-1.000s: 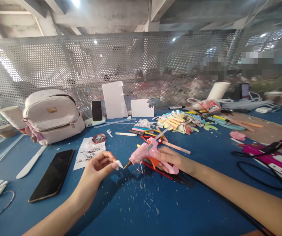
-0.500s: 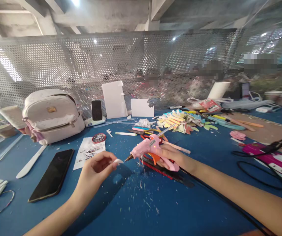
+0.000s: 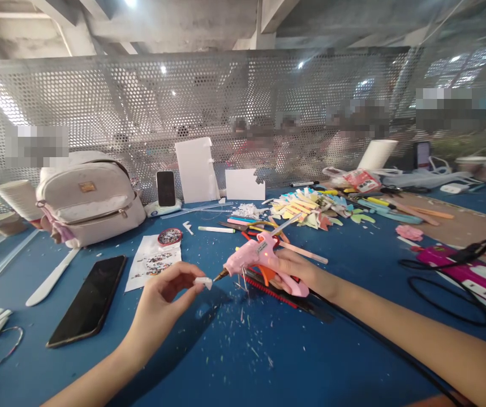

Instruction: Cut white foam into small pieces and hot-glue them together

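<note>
- My left hand (image 3: 164, 297) is pinching a small white piece (image 3: 203, 281) between its fingertips above the blue table (image 3: 234, 362).
- My right hand (image 3: 300, 271) is gripping the pink glue gun (image 3: 254, 261), nozzle just beside the piece.
- A black phone (image 3: 90, 299) is lying to the left.

We are seeing glue gun (image 3: 254, 259): glossy pink plastic, metal nozzle | white piece (image 3: 203, 281): matt, foam-like | table (image 3: 234, 362): matt blue covering | phone (image 3: 90, 299): glossy black glass | backpack (image 3: 90, 198): smooth cream leather-look | screen (image 3: 98, 113): perforated metal
</note>
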`<state>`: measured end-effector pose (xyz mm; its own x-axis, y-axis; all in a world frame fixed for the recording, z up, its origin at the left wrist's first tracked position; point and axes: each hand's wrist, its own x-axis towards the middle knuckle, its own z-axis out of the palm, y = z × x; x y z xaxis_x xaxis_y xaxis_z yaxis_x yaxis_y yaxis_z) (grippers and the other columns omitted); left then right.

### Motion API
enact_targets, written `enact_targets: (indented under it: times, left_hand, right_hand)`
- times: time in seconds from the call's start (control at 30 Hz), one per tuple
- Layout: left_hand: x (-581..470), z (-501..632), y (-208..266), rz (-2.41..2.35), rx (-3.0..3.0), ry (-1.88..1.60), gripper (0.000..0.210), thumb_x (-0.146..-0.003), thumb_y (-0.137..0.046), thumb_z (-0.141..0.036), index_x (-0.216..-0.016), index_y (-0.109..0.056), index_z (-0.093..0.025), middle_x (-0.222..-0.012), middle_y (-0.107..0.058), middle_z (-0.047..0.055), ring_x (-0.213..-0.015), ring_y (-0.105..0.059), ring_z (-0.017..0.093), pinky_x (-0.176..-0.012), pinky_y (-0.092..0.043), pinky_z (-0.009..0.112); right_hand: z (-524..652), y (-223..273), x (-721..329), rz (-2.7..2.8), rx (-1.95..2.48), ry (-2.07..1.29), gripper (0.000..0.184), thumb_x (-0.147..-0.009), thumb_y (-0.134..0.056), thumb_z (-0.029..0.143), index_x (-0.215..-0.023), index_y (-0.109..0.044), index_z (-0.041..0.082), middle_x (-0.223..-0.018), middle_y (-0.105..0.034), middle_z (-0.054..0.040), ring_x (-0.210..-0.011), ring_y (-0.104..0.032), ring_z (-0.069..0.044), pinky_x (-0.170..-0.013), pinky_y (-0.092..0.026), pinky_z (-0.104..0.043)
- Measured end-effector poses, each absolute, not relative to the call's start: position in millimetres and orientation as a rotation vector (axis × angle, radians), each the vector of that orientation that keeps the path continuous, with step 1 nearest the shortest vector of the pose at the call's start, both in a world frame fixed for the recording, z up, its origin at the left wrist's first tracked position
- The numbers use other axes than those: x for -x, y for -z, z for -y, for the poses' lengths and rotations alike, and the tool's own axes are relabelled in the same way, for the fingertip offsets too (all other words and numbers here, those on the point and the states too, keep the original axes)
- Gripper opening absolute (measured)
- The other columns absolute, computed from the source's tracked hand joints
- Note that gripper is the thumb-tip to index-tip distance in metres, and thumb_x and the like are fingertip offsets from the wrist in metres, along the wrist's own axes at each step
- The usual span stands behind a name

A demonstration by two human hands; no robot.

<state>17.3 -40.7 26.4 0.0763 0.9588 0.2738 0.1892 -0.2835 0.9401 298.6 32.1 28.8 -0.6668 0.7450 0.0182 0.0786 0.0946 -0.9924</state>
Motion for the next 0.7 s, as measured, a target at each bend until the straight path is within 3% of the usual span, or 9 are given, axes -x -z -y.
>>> enact_targets:
  times: [0.7]
  left_hand:
    - [-18.3,46.1,-29.3,-1.116,-1.564,-1.233,0.010,-0.081,-0.073,-0.024,-0.081,-0.064,-0.020,-0.080,-0.067,-0.003,-0.075,-0.063,0.008,-0.072,-0.051,0.016]
  right_hand:
    - [-28.5,-31.0,-295.2,1.857,0.859,-1.642,0.059,-0.083,-0.059,0.069,-0.059,-0.053,0.016,-0.044,-0.049,0.0017,-0.045,-0.045,-0.010,-0.050,-0.033,-0.026]
